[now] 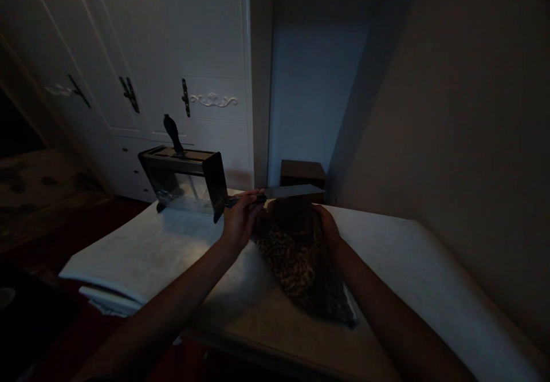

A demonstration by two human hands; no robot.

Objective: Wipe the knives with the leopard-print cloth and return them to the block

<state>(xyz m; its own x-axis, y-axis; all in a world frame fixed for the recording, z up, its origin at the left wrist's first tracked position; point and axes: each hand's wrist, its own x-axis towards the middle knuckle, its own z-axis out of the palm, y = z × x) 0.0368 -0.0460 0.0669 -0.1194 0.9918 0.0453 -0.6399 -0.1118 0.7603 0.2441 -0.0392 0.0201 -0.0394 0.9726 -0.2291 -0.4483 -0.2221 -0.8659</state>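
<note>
My left hand is closed round the dark handle of a broad-bladed knife, whose blade points right and lies level above a leopard-patterned cloth. My right hand rests on the far right edge of that cloth, fingers curled onto it, just under the blade. The cloth lies on a pale table top. A dark knife block with clear sides stands just left of my left hand, with one black knife handle sticking up from it.
The room is dim. White cupboard doors with dark handles stand behind the table. A small dark box sits at the back by the wall. A plain wall runs along the right side. The floor at left is dark red.
</note>
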